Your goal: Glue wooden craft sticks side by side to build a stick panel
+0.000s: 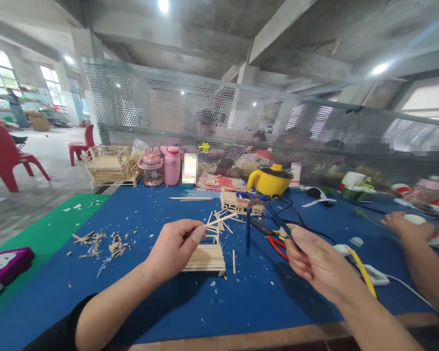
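My left hand (175, 246) pinches a thin wooden stick (221, 220) that points right, toward the tool's jaws. My right hand (312, 258) grips blue-handled pliers (248, 229) by one handle; their handles are spread apart, and whether the jaws touch the stick I cannot tell. Below my left hand lies a small wooden stick structure (205, 258) with a slatted top, partly covered by that hand. A single short stick (234, 262) rests just right of it. Behind are a loose pile of sticks (219, 222) and another small stick-built piece (237, 202).
Red-handled pliers (277, 247) and dark cables lie beyond my right hand. A yellow pot (270, 180), a pink flask (171, 165) and a perforated screen (149, 107) stand behind. Wood scraps (117, 245) litter the left. A co-worker's hand (398, 225) works at right.
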Tool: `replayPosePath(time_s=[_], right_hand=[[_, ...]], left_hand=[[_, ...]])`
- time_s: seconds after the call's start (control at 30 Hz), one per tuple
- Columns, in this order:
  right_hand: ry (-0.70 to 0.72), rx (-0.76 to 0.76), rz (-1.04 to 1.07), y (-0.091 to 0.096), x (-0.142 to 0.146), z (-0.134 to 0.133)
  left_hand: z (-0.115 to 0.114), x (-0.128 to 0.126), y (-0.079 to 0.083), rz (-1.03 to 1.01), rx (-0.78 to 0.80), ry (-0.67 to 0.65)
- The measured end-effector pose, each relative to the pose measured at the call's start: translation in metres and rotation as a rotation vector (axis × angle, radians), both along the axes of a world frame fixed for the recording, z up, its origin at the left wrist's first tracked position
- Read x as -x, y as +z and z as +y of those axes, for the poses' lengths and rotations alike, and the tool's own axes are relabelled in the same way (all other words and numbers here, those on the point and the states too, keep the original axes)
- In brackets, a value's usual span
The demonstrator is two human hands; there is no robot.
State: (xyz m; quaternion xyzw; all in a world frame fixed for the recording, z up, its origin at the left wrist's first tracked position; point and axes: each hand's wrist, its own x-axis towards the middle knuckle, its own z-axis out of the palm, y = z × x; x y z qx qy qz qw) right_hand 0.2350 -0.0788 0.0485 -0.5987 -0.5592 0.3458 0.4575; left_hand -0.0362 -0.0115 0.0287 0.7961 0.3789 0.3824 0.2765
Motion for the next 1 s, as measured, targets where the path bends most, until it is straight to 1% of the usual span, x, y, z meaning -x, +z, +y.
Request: replayPosePath(time_s=[0.07,0.13,0.23,0.3,0.37,0.43,0.53,0.57,0.63,0.7,0.8,0.9,1.0], right_hand=[[0.055,-0.058,0.135,0.003,0.010,-0.009],[0.103,-0.111,0.256,0.002,0.021,-0.010],[0.170,-0.189,0.430,-0.005,0.038,-0.004],[0.211,-0.233,0.509,-0.011,0.046,0.003],[0.271,-0.242,0.540,-0.016,0.050,0.008],[0.418,-0.201,0.588,-0.019,0.052,0.013],[0.713,-0.131,0.716,-0.019,0.053,0.018],[0.787,-0.112,0.767,-0.019,0.053,0.019],[0.866,-0.063,0.845,-0.017,0.052,0.019],[0.887,-0.011,0.875,-0.015,0.052,0.018],[0.897,0.013,0.866,-0.015,0.052,0.015],[0.894,-0.036,0.883,-0.019,0.053,0.012],[0.845,-0.061,0.862,-0.026,0.053,0.008]], left_hand=[[-0.002,-0.006,0.014,-0.056,0.048,-0.102],[-0.002,-0.015,0.025,-0.093,0.140,-0.223],[-0.002,-0.026,0.034,-0.107,0.312,-0.350],[-0.001,-0.029,0.033,-0.115,0.383,-0.368],[-0.001,-0.029,0.030,-0.127,0.437,-0.365],[-0.002,-0.027,0.028,-0.129,0.481,-0.355],[-0.006,-0.027,0.028,-0.130,0.518,-0.344],[-0.008,-0.028,0.029,-0.128,0.523,-0.344],[-0.012,-0.029,0.030,-0.119,0.530,-0.359],[-0.014,-0.029,0.029,-0.102,0.530,-0.387],[-0.016,-0.028,0.026,-0.062,0.513,-0.430],[-0.017,-0.026,0.024,-0.009,0.485,-0.473],[-0.020,-0.024,0.026,0.029,0.463,-0.488]])
